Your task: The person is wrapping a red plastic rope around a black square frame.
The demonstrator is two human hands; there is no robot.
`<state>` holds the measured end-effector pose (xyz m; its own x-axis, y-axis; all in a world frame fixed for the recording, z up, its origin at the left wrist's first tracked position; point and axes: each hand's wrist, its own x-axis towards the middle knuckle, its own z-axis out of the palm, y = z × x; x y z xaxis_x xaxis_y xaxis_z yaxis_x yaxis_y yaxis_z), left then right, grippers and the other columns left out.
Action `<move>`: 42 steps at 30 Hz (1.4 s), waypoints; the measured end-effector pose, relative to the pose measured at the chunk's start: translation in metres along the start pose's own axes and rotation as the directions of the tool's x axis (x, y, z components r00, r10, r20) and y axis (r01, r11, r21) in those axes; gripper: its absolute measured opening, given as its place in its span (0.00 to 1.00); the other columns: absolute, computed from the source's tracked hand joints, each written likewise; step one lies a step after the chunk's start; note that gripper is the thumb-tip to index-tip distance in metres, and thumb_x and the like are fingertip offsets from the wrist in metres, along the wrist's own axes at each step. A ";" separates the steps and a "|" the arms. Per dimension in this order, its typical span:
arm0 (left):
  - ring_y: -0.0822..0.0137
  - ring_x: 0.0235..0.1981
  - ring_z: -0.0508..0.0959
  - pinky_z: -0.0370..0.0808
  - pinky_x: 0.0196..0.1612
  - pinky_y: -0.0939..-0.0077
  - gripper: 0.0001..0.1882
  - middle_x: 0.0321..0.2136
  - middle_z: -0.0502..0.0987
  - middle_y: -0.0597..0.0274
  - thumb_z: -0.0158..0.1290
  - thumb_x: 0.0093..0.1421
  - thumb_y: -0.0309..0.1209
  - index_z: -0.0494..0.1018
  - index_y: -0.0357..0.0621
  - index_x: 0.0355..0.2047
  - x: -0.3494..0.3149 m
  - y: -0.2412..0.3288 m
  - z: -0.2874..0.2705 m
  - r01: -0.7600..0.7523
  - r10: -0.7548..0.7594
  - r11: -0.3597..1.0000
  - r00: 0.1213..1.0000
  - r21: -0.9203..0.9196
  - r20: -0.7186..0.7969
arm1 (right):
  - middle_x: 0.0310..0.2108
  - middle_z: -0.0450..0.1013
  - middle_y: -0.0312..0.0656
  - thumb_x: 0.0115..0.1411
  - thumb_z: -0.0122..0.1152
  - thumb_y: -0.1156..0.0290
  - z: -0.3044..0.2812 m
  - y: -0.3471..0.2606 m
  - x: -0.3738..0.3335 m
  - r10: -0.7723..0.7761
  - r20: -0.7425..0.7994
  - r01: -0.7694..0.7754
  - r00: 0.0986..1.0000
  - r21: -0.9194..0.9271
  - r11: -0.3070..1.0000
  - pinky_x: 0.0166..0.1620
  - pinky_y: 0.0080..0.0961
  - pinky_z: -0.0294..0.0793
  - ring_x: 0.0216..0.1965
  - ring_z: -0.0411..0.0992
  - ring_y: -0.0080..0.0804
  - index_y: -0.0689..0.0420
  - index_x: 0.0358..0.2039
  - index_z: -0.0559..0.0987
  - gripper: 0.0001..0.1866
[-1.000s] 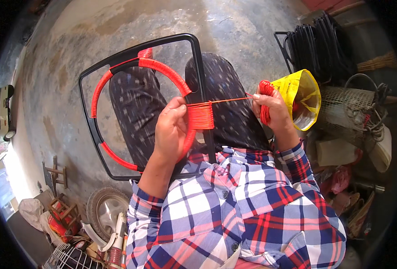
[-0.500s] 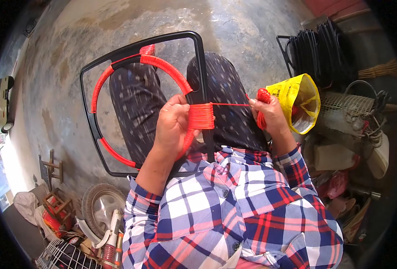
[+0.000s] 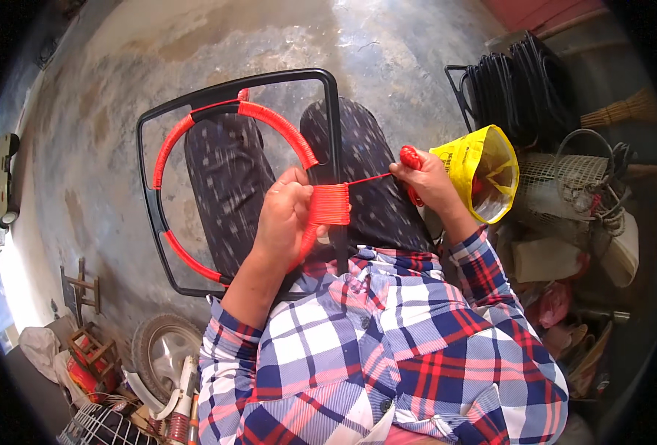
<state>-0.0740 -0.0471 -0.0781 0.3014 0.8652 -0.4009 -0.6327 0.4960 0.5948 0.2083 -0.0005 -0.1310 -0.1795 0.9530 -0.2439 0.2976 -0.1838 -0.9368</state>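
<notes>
A black frame (image 3: 334,122) with rounded corners and an inner ring rests on my lap. Red cord covers several stretches of the ring, and a wide band of red cord wrapping (image 3: 330,205) joins the ring to the frame's right bar. My left hand (image 3: 284,215) is closed round the ring at the left side of that band. To the right, my right hand (image 3: 426,180) grips a red cord bundle (image 3: 410,157), part of it hidden in the palm. From this hand a taut strand (image 3: 369,179) runs to the upper right corner of the band.
Just right of my right hand stands an open yellow bag (image 3: 484,174) with something red inside. Black frames (image 3: 525,89) are stacked behind it, near a broom (image 3: 621,111) and a wire mesh basket (image 3: 558,178). At lower left are a wheel (image 3: 167,348) and a wooden stool (image 3: 95,356).
My right hand has moved a little left, closer to the wrapped band, and the strand between is shorter and slants upward. My left hand keeps its grip on the ring.
</notes>
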 end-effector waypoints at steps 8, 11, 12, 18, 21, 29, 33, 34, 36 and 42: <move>0.58 0.39 0.80 0.78 0.34 0.67 0.14 0.43 0.77 0.49 0.42 0.63 0.31 0.65 0.39 0.48 0.001 -0.004 -0.004 -0.046 0.047 0.999 0.997 0.019 -0.058 | 0.39 0.77 0.49 0.51 0.64 0.71 -0.001 -0.068 0.027 -0.337 -0.113 0.291 0.935 -0.302 0.908 0.45 0.34 0.76 0.40 0.78 0.47 0.57 0.45 0.72 0.20; 0.62 0.46 0.76 0.74 0.46 0.65 0.18 0.45 0.75 0.55 0.42 0.65 0.35 0.65 0.39 0.52 0.000 -0.003 0.004 -0.197 0.205 0.978 0.965 0.066 -0.161 | 0.37 0.76 0.44 0.49 0.63 0.74 0.030 -0.118 0.021 -0.548 0.071 0.532 0.833 -0.373 0.760 0.42 0.32 0.77 0.39 0.78 0.44 0.55 0.40 0.75 0.16; 0.63 0.47 0.75 0.72 0.47 0.66 0.20 0.45 0.74 0.57 0.43 0.66 0.37 0.64 0.39 0.54 -0.001 -0.003 0.010 -0.291 0.314 0.946 0.933 0.145 -0.174 | 0.37 0.76 0.43 0.48 0.63 0.75 0.042 -0.126 0.022 -0.655 0.141 0.643 0.742 -0.427 0.636 0.41 0.31 0.77 0.39 0.78 0.42 0.54 0.39 0.76 0.15; 0.71 0.44 0.73 0.70 0.48 0.75 0.19 0.46 0.73 0.61 0.48 0.67 0.30 0.64 0.41 0.57 0.000 -0.010 0.018 -0.465 0.583 0.730 0.806 0.500 -0.102 | 0.44 0.74 0.36 0.45 0.68 0.72 0.082 -0.128 0.026 -0.738 0.325 0.766 0.591 -0.514 0.387 0.49 0.35 0.72 0.47 0.72 0.38 0.51 0.41 0.78 0.19; 0.71 0.42 0.75 0.74 0.45 0.74 0.19 0.44 0.75 0.61 0.47 0.61 0.16 0.66 0.42 0.53 0.000 -0.004 0.005 -0.359 0.396 0.913 0.895 0.195 -0.204 | 0.46 0.73 0.36 0.42 0.71 0.73 0.077 -0.118 0.033 -0.802 0.049 0.707 0.595 -0.507 0.494 0.49 0.35 0.72 0.47 0.71 0.40 0.52 0.43 0.77 0.24; 0.63 0.43 0.81 0.79 0.49 0.67 0.22 0.45 0.78 0.57 0.46 0.55 0.10 0.71 0.38 0.50 0.003 -0.007 0.004 -0.162 0.150 0.985 0.972 -0.056 -0.179 | 0.35 0.74 0.41 0.41 0.70 0.75 0.063 -0.081 0.009 -0.645 0.113 0.603 0.756 -0.504 0.618 0.44 0.36 0.75 0.41 0.73 0.43 0.56 0.26 0.77 0.11; 0.63 0.44 0.80 0.78 0.50 0.68 0.21 0.45 0.78 0.56 0.46 0.57 0.11 0.73 0.37 0.50 0.002 -0.001 0.010 -0.095 0.090 0.995 0.990 -0.036 -0.111 | 0.35 0.74 0.42 0.40 0.68 0.74 0.077 -0.068 0.014 -0.638 0.140 0.619 0.757 -0.463 0.634 0.43 0.36 0.75 0.39 0.72 0.44 0.59 0.29 0.78 0.13; 0.63 0.43 0.80 0.79 0.48 0.69 0.21 0.44 0.78 0.56 0.45 0.57 0.11 0.72 0.36 0.51 0.001 0.000 0.011 -0.105 0.101 0.994 0.989 -0.033 -0.110 | 0.36 0.74 0.42 0.40 0.68 0.74 0.078 -0.067 0.016 -0.641 0.125 0.623 0.757 -0.435 0.651 0.43 0.36 0.75 0.39 0.72 0.44 0.60 0.30 0.79 0.13; 0.65 0.41 0.80 0.79 0.45 0.72 0.20 0.43 0.78 0.54 0.45 0.58 0.12 0.70 0.33 0.52 0.000 -0.001 0.012 -0.123 0.119 0.992 0.987 -0.028 -0.103 | 0.36 0.74 0.43 0.41 0.67 0.75 0.074 -0.067 0.016 -0.636 0.109 0.624 0.764 -0.376 0.685 0.43 0.34 0.74 0.39 0.73 0.42 0.60 0.30 0.79 0.13; 0.65 0.40 0.81 0.80 0.44 0.70 0.11 0.40 0.78 0.52 0.46 0.64 0.18 0.69 0.33 0.47 0.002 -0.002 0.001 -0.046 0.033 0.994 0.992 -0.101 -0.125 | 0.37 0.75 0.46 0.46 0.59 0.75 0.022 -0.059 0.005 -0.480 -0.023 0.472 0.877 0.230 0.851 0.48 0.34 0.73 0.42 0.74 0.36 0.60 0.33 0.76 0.11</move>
<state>-0.0714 -0.0462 -0.0790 0.1890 0.8649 -0.4650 -0.7148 0.4458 0.5388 0.1688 0.0101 -0.0828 -0.2789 0.9294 0.2416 -0.0468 0.2381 -0.9701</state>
